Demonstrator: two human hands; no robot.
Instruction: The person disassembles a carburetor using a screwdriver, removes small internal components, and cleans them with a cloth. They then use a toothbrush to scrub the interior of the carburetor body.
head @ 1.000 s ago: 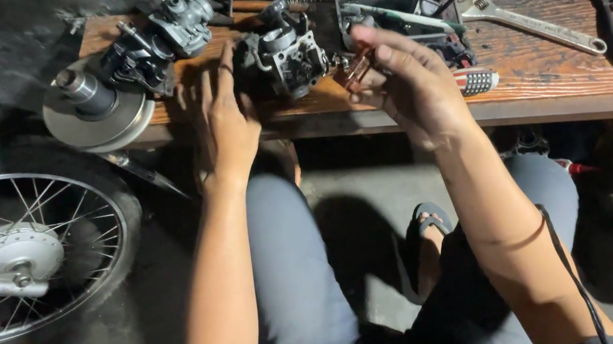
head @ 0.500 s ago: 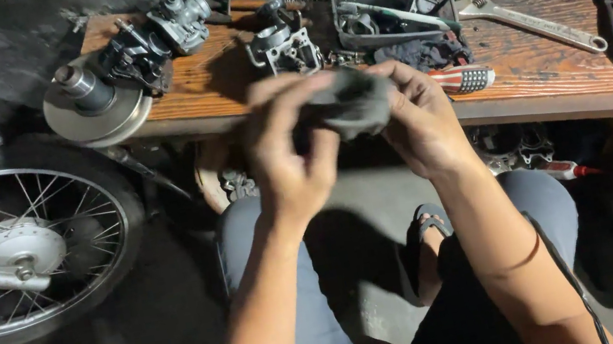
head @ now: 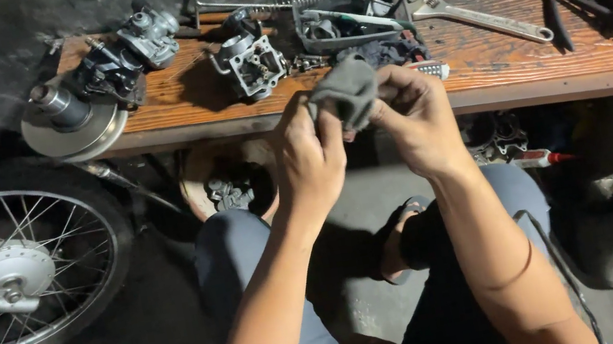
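Both hands are raised in front of the counter (head: 539, 64), working a grey rag (head: 347, 89) between them. The left hand (head: 309, 155) has its fingers clenched on the rag's near-left side; the right hand (head: 420, 123) has its fingers curled around the rag's right side. The cloth bunches up above the knuckles, and whether a small part sits wrapped inside it cannot be told.

The rag hangs just in front of the counter's near edge, roughly level with the carburettor body (head: 251, 62) that stands a little behind and to the left of it.

Risks, as I judge them:
- If something small is inside the rag, a loosened grip would let it fall between the knees to the dark floor, where it would be hard to find among the parts under the counter.
- The carburettor body stands near the counter's edge; a sweep of the left hand or a trailing rag corner could catch it and tip it off.
- The wire basket (head: 312, 15) behind the rag holds loose tools, and a reach past the carburettor body could snag them.
- The spoked wheel (head: 9, 270), well left of the carburettor body and lower, is close to the left knee and could be knocked.
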